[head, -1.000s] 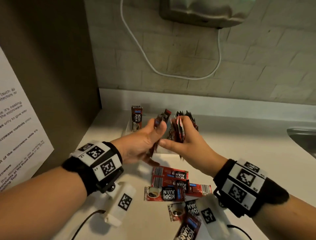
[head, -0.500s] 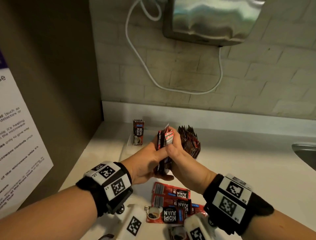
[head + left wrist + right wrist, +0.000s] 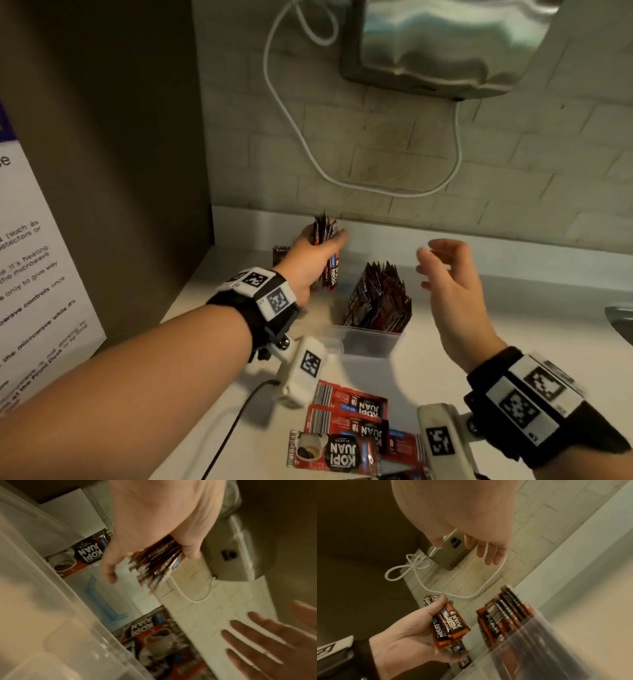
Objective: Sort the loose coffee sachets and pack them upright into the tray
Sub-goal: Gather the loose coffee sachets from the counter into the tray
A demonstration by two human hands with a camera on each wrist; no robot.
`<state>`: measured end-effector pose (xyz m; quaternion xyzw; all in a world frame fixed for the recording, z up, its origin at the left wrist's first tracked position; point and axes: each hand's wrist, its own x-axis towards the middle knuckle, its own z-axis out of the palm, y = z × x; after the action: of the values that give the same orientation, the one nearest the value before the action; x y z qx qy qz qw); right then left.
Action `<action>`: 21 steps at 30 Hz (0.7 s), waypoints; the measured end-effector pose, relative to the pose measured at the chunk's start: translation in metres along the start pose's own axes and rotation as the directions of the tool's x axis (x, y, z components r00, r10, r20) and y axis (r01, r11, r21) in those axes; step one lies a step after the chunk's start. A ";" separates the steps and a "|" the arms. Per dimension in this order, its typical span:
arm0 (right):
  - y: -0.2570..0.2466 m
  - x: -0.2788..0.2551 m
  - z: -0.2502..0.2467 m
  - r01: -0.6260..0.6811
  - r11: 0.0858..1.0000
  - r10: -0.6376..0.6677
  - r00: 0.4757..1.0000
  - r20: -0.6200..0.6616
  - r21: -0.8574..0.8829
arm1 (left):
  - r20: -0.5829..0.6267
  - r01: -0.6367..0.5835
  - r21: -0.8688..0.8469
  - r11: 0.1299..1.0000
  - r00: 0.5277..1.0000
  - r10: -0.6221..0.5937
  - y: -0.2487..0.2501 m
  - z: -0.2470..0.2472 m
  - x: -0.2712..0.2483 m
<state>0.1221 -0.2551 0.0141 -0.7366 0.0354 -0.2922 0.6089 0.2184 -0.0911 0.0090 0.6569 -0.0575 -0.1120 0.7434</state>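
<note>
My left hand (image 3: 317, 258) grips a bundle of red and black coffee sachets (image 3: 323, 236) upright above the back left part of the clear plastic tray (image 3: 371, 342). The same bundle of sachets (image 3: 448, 623) shows in the right wrist view and, blurred, in the left wrist view (image 3: 159, 563). A packed row of sachets (image 3: 378, 298) stands upright at the tray's right end. One sachet (image 3: 281, 255) stands at the tray's far left. My right hand (image 3: 445, 270) hovers right of the tray, fingers spread, holding nothing. Several loose sachets (image 3: 346, 428) lie flat on the counter in front.
A brown cabinet side (image 3: 120, 154) with a printed notice (image 3: 30, 281) walls the left. A tiled wall carries a metal dispenser (image 3: 442, 44) and a white cord (image 3: 342, 171). A sink edge (image 3: 620, 318) shows at far right.
The hands have parted. My left hand carried the sachet bundle back and left over the tray. My right hand let go of it and drew away to the right, fingers spread.
</note>
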 end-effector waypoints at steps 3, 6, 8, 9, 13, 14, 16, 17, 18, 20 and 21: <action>0.015 0.003 -0.005 -0.018 0.999 0.017 1.000 -0.027 -0.040 | -0.014 -0.030 0.197 0.980 0.999 0.033 -0.017 0.007 0.023; 0.029 0.004 -0.007 -0.053 0.996 0.050 0.998 -0.028 -0.078 | -0.025 0.035 0.327 0.944 0.999 -0.028 -0.034 0.014 0.036; 0.037 0.005 -0.007 -0.084 0.991 0.082 0.996 -0.023 -0.101 | -0.029 0.086 0.346 0.934 0.996 -0.081 -0.044 0.017 0.042; 0.041 0.005 -0.007 -0.103 0.989 0.102 0.995 -0.020 -0.107 | -0.035 0.100 0.360 0.927 0.995 -0.094 -0.048 0.019 0.044; 0.051 0.004 -0.002 -0.186 0.977 0.187 0.982 -0.001 -0.106 | -0.071 0.117 0.501 0.858 0.993 -0.093 -0.079 0.024 0.066; 0.053 0.004 0.000 -0.210 0.973 0.212 0.977 0.009 -0.099 | -0.063 0.119 0.526 0.842 0.993 -0.101 -0.089 0.026 0.074; 0.056 0.003 0.004 -0.265 0.962 0.268 0.963 0.034 -0.069 | -0.026 0.113 0.534 0.838 0.993 -0.117 -0.091 0.029 0.072; 0.056 0.002 0.005 -0.295 0.954 0.298 0.953 0.052 -0.055 | 0.007 0.112 0.510 0.853 0.991 -0.134 -0.087 0.029 0.067; 0.056 0.002 0.006 -0.325 0.945 0.328 0.942 0.076 -0.045 | 0.043 0.108 0.486 0.867 0.988 -0.148 -0.078 0.029 0.058; 0.057 0.002 0.008 -0.380 0.925 0.380 0.917 0.120 -0.029 | 0.100 0.119 0.450 0.885 0.978 -0.183 -0.059 0.030 0.040; 0.057 0.002 0.008 -0.401 0.916 0.400 0.906 0.139 -0.025 | 0.126 0.133 0.430 0.893 0.970 -0.206 -0.051 0.030 0.033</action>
<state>0.1450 -0.2630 -0.0388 -0.7310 0.1421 -0.1084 0.6586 0.2384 -0.1341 -0.0397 0.7916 -0.0850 -0.2166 0.5650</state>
